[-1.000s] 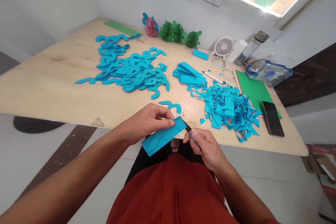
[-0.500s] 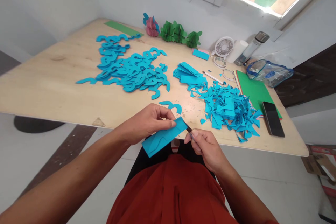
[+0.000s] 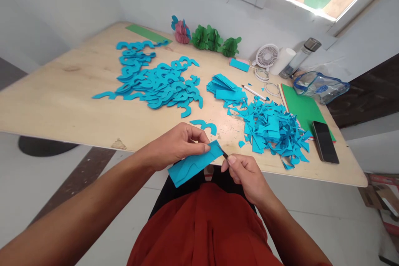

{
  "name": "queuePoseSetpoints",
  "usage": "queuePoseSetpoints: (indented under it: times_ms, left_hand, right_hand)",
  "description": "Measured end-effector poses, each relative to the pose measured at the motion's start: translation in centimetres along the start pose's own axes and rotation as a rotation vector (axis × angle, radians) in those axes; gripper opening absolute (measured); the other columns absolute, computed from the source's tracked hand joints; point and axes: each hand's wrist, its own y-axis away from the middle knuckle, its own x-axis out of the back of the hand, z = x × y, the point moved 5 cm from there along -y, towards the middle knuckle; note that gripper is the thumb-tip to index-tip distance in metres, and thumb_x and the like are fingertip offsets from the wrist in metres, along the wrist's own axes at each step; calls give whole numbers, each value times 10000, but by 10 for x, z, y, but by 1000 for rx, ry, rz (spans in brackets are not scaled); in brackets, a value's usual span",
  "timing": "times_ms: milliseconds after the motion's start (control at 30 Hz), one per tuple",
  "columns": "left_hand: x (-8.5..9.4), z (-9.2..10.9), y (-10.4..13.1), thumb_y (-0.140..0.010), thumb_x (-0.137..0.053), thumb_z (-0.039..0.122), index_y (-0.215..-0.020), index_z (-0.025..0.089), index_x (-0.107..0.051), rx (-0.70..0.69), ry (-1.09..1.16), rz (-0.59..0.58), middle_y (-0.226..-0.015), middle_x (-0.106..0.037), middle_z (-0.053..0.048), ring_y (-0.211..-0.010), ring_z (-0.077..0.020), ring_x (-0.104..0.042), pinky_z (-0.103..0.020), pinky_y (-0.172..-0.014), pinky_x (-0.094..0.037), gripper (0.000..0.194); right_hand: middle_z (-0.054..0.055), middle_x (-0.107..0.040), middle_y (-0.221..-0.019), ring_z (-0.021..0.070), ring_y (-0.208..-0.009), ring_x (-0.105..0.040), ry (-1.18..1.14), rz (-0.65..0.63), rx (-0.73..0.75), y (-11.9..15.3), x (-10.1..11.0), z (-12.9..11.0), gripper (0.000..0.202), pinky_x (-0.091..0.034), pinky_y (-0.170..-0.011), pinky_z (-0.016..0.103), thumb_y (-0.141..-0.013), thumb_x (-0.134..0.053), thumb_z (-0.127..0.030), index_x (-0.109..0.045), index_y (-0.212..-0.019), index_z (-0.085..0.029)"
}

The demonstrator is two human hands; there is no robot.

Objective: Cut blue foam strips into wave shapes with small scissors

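My left hand [image 3: 183, 145] pinches a folded strip of blue paper [image 3: 195, 165] at the table's front edge, thumb on top. A wavy pencil-like line runs along the strip. My right hand [image 3: 245, 172] is closed around a pair of scissors [image 3: 225, 154]; their dark blades meet the strip's right end, and the handles are mostly hidden by my fingers. Just beyond my left hand lies one cut wavy blue piece [image 3: 205, 126]. A heap of similar wavy cutouts [image 3: 162, 83] spreads over the table's left middle.
Blue scraps [image 3: 274, 126] pile up at the right, below a stack of blue strips [image 3: 222, 85]. A phone [image 3: 324, 141] lies on green paper [image 3: 301, 106] near the right edge. A pencil [image 3: 254, 91], tape rolls, a small fan [image 3: 267, 56] and a bottle [image 3: 301, 58] stand or lie behind.
The scissors' blades show slightly less and look more closed at the strip's right end. Both hands keep nearly the same place; the whole view has shifted very slightly.
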Motion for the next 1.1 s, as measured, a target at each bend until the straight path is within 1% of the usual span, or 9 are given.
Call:
queuePoseSetpoints:
  times_ms: [167, 333, 500, 633, 800, 967, 1100]
  left_hand:
    - [-1, 0, 0, -687, -653, 382, -641, 188, -677, -5, -16, -28, -594, -613, 15, -566, -144, -538, -246, -514, -404, 200]
    - [-1, -1, -1, -692, -656, 366, -644, 184, -683, 6, -5, -39, -591, -615, 14, -554, -137, -530, -239, -504, -389, 190]
    - [-2, 5, 2, -680, -657, 360, -620, 185, -672, 28, -9, -39, -571, -578, 21, -545, -125, -487, -234, -495, -347, 185]
    - [-2, 12, 4, -681, -654, 357, -608, 179, -661, 42, -20, -43, -578, -567, 19, -564, -125, -470, -239, -509, -337, 193]
    - [-1, 13, 5, -674, -663, 368, -608, 174, -649, 44, -19, -31, -595, -573, 17, -589, -130, -481, -248, -541, -360, 205]
    - [-2, 15, 5, -681, -655, 349, -621, 172, -647, 61, -44, -77, -596, -560, 29, -590, -124, -474, -247, -550, -364, 187]
    - [-3, 16, 4, -698, -652, 334, -625, 167, -642, 49, -66, -109, -608, -563, 32, -597, -119, -474, -243, -552, -358, 184]
  right_hand:
    - [-68, -310, -470, 83, -443, -219, 11, -18, -4, 1, 1, 1, 504, -175, -427, 242, -866, -541, -595, -656, -670, -145]
    - [-66, -317, -470, 82, -443, -218, 15, -3, 4, 3, 1, 1, 508, -179, -425, 242, -872, -536, -591, -660, -666, -144]
    - [-68, -298, -473, 81, -446, -204, 27, 17, 12, 4, 4, 2, 498, -165, -423, 243, -884, -535, -573, -659, -659, -147]
    - [-70, -297, -483, 81, -447, -195, 32, -6, 9, 5, 6, -1, 500, -156, -426, 246, -882, -530, -584, -664, -682, -146]
    - [-71, -292, -498, 83, -458, -185, 60, -43, 2, 7, 7, -6, 514, -158, -437, 250, -892, -507, -592, -666, -698, -143]
    - [-71, -296, -489, 83, -458, -214, 98, -61, -4, 7, 6, -7, 522, -172, -444, 245, -899, -494, -591, -660, -692, -141]
    - [-73, -292, -490, 86, -462, -213, 104, -69, -7, 6, 5, -8, 523, -185, -444, 243, -899, -490, -595, -658, -697, -143]
